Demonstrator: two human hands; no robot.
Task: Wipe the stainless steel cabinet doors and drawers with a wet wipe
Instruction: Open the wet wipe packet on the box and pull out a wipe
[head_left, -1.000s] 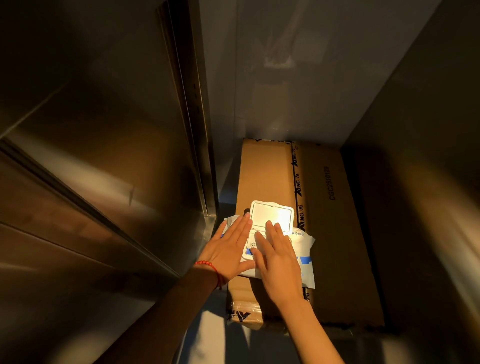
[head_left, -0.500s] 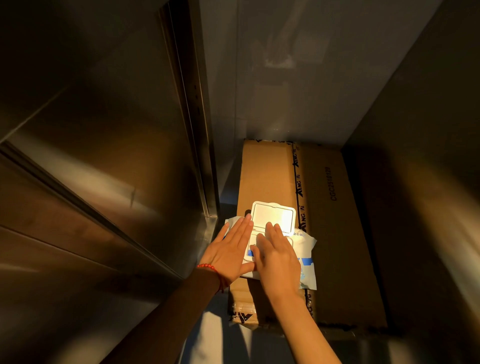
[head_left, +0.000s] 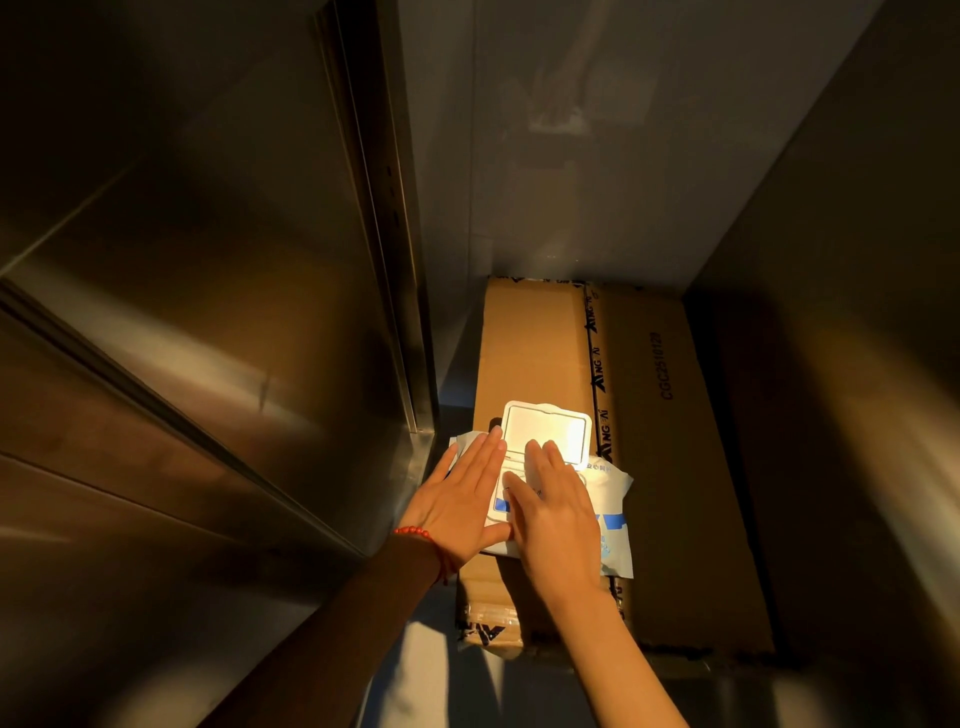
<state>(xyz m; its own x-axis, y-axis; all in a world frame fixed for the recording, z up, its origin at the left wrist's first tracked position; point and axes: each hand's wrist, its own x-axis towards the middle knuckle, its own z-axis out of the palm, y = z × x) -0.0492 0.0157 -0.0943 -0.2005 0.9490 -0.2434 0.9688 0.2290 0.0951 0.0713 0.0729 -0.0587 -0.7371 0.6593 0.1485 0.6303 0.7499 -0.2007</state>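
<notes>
Wet wipe pack (head_left: 608, 525): soft and white with blue marks, lying on a cardboard box (head_left: 670, 467).
Lid (head_left: 545, 431): white plastic flap, flipped up and open, shining in the light.
Left hand (head_left: 462, 499): fingers straight, lying flat on the pack's left side, holding nothing.
Right hand (head_left: 556, 514): fingers straight, pressing flat on the pack's middle.
Cabinet doors (head_left: 208, 312): shiny steel, on the left.
Bracelet (head_left: 421, 538): red beads on the left wrist.
</notes>
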